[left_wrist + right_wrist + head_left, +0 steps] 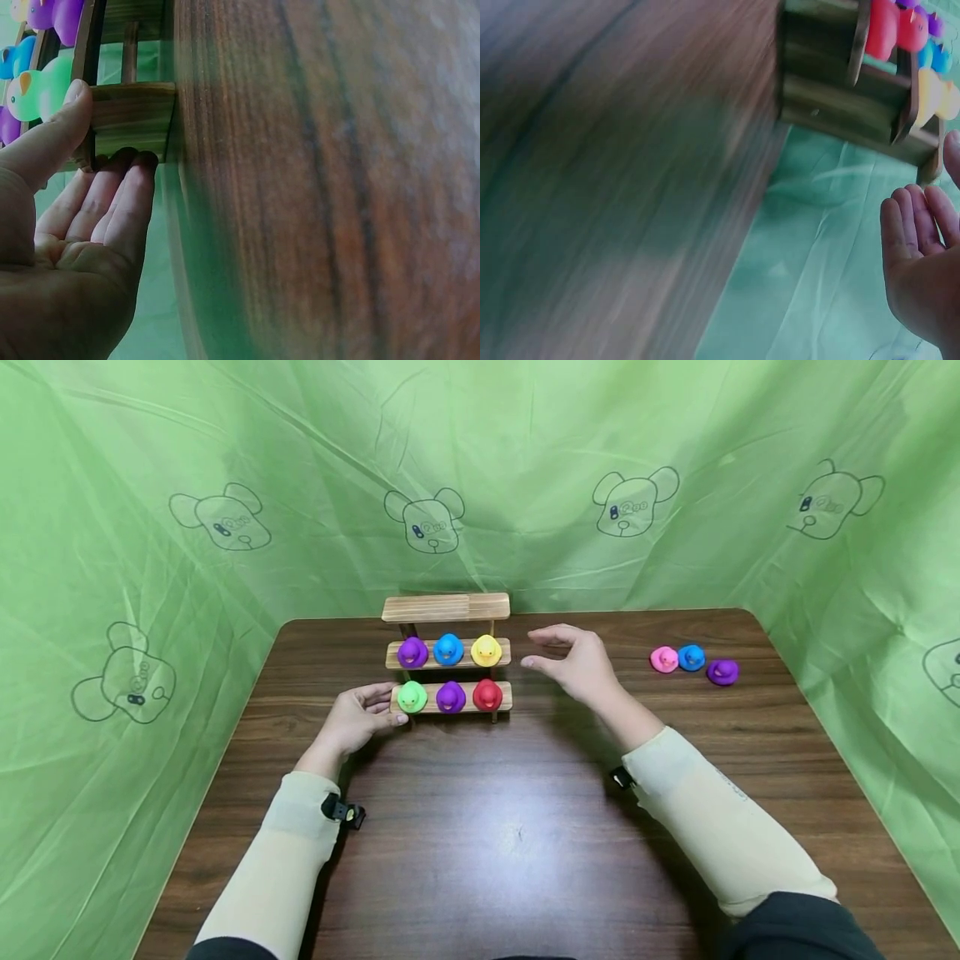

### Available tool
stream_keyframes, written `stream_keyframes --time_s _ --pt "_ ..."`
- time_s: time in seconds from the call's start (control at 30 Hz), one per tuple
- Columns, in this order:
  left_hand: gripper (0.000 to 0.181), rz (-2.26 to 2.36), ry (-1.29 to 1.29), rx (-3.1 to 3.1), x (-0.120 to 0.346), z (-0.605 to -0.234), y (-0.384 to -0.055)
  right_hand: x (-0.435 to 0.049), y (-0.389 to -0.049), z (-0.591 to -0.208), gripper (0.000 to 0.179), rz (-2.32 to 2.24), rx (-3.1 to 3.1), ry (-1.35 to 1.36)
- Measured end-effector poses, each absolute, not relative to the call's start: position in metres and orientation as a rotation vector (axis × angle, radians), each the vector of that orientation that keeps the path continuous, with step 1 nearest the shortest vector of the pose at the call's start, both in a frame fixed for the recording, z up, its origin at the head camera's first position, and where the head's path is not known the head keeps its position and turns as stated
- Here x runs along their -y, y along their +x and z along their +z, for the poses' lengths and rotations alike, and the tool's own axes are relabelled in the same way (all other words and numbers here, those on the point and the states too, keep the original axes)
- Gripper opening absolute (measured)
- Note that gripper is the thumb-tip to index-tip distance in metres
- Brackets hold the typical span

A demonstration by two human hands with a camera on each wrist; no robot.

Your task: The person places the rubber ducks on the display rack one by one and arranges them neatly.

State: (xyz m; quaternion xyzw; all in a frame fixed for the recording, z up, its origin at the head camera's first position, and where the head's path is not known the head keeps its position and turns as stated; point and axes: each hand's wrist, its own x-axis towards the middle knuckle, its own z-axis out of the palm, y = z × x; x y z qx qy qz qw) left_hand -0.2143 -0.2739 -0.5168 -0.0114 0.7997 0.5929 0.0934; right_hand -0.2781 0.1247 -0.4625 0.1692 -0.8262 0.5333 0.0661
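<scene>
A three-tier wooden display rack (446, 607) stands at the back of the table. Its middle tier bears a purple rubber duck (412, 652), a blue one (448, 649) and a yellow one (486, 651). On the bottom tier sit a green duck (412, 697), a purple duck (451, 697) and a red duck (487, 695); the top tier is bare. My left hand (362, 720) holds the rack's lower left end, thumb (69, 124) beside the green duck, fingers on the other side. Just right of the rack, my right hand (573, 664) is held with thumb and fingers apart, holding nothing.
Toward the right on the brown wooden table (495, 827) lie a pink duck (663, 659), a blue duck (692, 657) and a purple duck (723, 672), close together. Green cloth (525, 485) with printed bear-like heads hangs behind the table and at its sides.
</scene>
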Motion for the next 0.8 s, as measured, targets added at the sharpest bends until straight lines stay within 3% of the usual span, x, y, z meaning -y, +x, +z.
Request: stream_keyframes --time_s 0.8 --pt "0.075 1.763 -0.036 -2.364 0.274 -0.515 -0.215 -0.292 -0.288 -0.499 0.046 1.473 2.598 0.049"
